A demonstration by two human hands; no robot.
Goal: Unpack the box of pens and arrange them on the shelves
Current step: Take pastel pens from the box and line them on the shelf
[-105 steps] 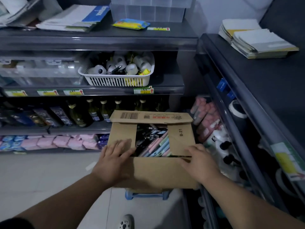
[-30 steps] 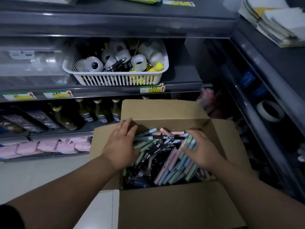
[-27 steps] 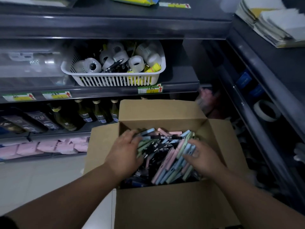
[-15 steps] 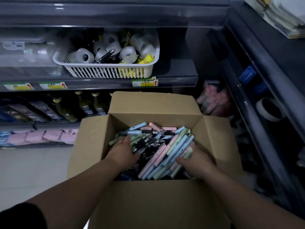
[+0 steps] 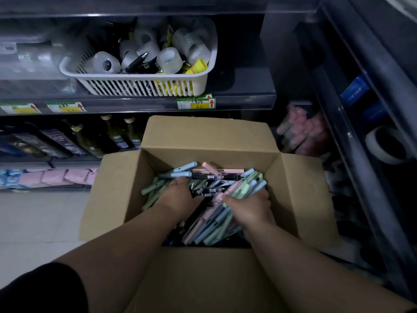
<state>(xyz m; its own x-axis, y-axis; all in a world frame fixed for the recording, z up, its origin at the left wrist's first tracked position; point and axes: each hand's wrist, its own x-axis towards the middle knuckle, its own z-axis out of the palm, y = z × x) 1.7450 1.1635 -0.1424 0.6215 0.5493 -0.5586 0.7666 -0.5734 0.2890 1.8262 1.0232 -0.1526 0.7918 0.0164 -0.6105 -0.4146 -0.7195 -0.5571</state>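
- In a dim shop aisle, an open cardboard box [image 5: 300, 195] stands in front of dark shelves, all four of its flaps folded out.
- The pens [image 5: 234, 188] lie loose in the box in a jumbled heap of pastel green, blue and pink barrels, too many to count. One black pen [image 5: 216, 177] lies crosswise on top near the far wall, with two light blue ones just beyond it.
- The left hand [image 5: 180, 197] is palm down in the left of the heap, its fingers pushed in among the pens. Whether they are closed on any cannot be told.
- The right hand [image 5: 250, 206] is in the right of the heap, thumb laid over and fingers curled round a slanting bundle of pastel pens.
- Three price labels [image 5: 195, 102], green and yellow with a red upward arrow each, are fixed along the shelf edge. The handwriting on the nearest one is not legible.
- Above that label sits one white slatted basket [image 5: 144, 86] holding at least five white tape rolls [image 5: 169, 59], a dark pen and yellow packets.
- On the shelf below, a dark packet [image 5: 56, 138] reads "CLEAN", and three dark bottles [image 5: 115, 134] with pale caps stand beside it.
- A row of pink packs [image 5: 54, 177] lies on the lowest shelf at the left.
- On the right-hand shelving lie one large tape ring [image 5: 388, 145] and a blue card [image 5: 355, 89] whose white writing is too small to read.
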